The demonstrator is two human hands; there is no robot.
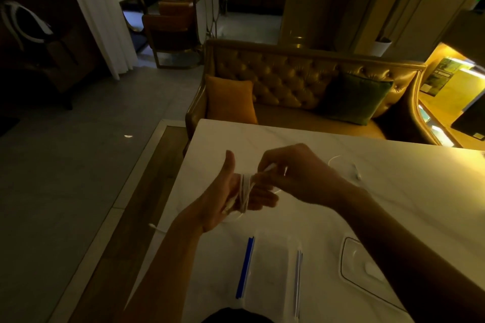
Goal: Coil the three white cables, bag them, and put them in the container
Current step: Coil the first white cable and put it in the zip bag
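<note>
Here, in the head view, your left hand (225, 199) is held palm up above the white table (301, 144), thumb raised and fingers held straight and close together, so that they serve as a form for the white cable (244, 191) wound around them in several turns. Your right hand (294, 173) reaches across from the right and pinches the cable's free end between thumb and fingertips just above the coil, apparently to guide the last length around or tuck it in; its other fingers are curled and partly hidden, so their exact grip I cannot tell. A short plug end seems to hang from the coil at the heel of your left palm. A second cable (346, 165) lies loose on the table beyond your right wrist, well apart from the coil, and a third cable (157, 228) trails off the table's left edge beside your left forearm; both look uncoiled. Two clear bags lie flat near you, one with a blue zip strip (245, 267) and one with a paler strip (298, 286), ready for the finished coil. The clear container (349, 270) sits to the right, partly under your right forearm. By my judgement you are on the first cable of three, with bagging not yet begun.
</note>
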